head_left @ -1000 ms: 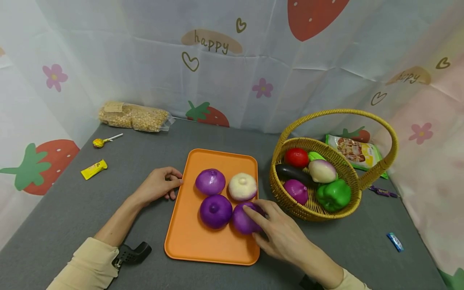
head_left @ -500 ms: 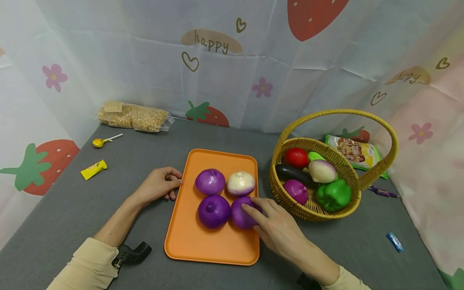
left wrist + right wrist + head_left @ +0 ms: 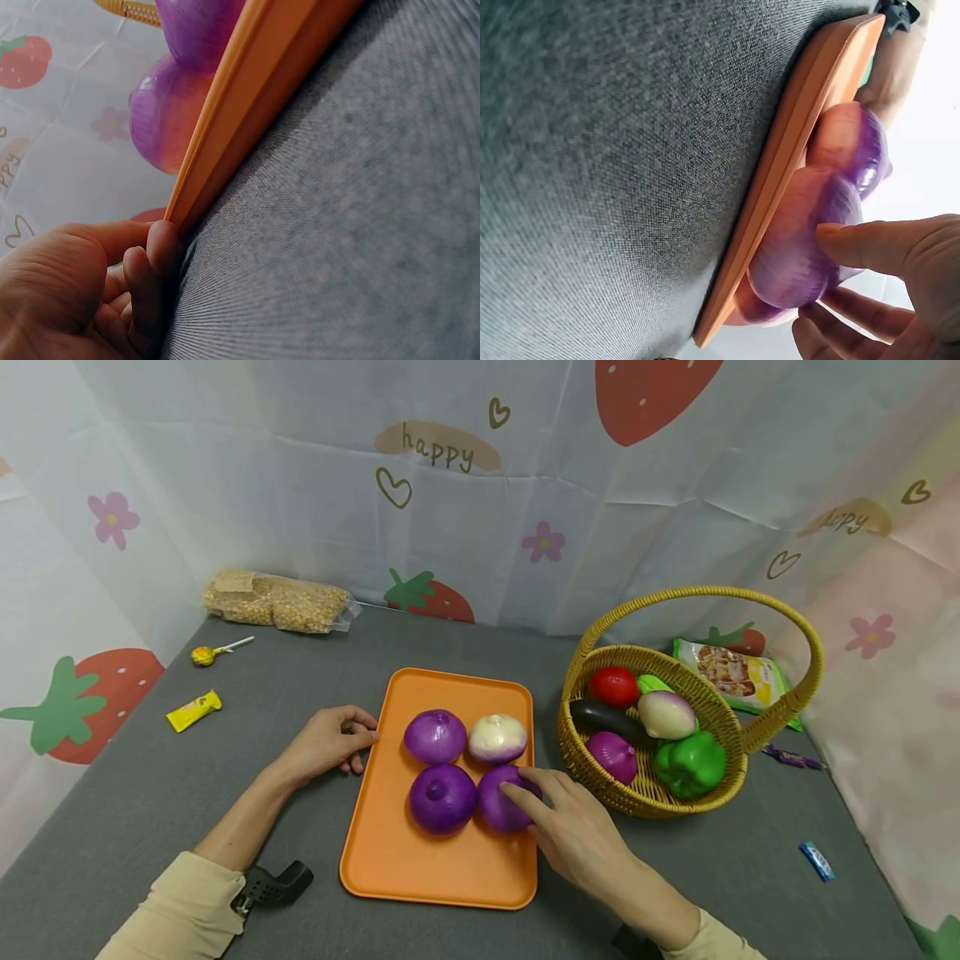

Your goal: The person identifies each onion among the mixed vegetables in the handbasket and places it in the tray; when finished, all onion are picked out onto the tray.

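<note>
An orange tray [image 3: 420, 881] bears several toy onions: a glossy purple onion [image 3: 435, 737] at the back left, a white-and-purple one [image 3: 497, 739] at the back right, and a dark purple one [image 3: 442, 799] in front. Beside that one sits the right purple onion [image 3: 501, 806]. My right hand [image 3: 573, 827] holds it, thumb against one side and fingers over the other, as the right wrist view shows. At the tray's left rim, my left hand [image 3: 327, 743] pinches the edge with thumb and forefinger, the other fingers curled below.
Right of the tray stands a wicker basket [image 3: 656, 806] with a tall handle, holding a tomato, eggplant, onion and green pepper. A snack packet [image 3: 731, 675] lies behind it. Back left are a bag of grains [image 3: 277, 602], a lollipop [image 3: 206, 655] and a yellow wrapped sweet [image 3: 194, 711].
My right hand and its onion have shifted slightly left and back on the tray, nudging the dark onion left. The white-and-purple onion has tipped backward. My left hand stays put.
</note>
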The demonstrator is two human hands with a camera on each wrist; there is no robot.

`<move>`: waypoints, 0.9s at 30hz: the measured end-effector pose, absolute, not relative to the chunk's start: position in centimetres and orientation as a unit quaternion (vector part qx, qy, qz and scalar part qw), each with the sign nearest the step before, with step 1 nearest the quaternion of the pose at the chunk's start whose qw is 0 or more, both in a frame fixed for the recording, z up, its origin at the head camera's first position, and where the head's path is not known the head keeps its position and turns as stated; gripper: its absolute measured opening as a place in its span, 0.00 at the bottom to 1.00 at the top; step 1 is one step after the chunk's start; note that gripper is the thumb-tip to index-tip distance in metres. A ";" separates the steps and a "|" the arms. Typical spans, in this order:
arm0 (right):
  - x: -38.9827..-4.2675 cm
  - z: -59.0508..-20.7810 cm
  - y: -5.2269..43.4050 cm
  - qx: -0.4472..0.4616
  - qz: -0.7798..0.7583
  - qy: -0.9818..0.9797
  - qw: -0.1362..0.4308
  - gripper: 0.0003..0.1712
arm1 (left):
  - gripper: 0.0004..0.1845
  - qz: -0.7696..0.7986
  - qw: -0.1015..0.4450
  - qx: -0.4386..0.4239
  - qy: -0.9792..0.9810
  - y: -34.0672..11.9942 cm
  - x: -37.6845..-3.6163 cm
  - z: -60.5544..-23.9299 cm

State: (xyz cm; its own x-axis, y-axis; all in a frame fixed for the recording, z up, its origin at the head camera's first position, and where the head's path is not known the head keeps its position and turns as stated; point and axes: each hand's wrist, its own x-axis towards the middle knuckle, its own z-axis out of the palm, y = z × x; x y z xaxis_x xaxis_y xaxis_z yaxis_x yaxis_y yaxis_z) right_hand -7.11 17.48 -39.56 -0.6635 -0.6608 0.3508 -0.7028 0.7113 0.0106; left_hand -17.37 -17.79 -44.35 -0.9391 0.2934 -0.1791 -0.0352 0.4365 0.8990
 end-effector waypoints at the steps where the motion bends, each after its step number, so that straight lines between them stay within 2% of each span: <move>1: -7.1 -39.6 17.5 0.374 0.063 -0.910 0.167 0.35 | 0.17 0.525 0.156 0.078 0.833 -17.8 -17.4 -44.4; 27: -7.0 -39.2 17.6 0.371 0.063 -0.913 0.160 0.35 | 0.17 0.528 0.154 0.079 0.832 -17.8 -17.3 -44.3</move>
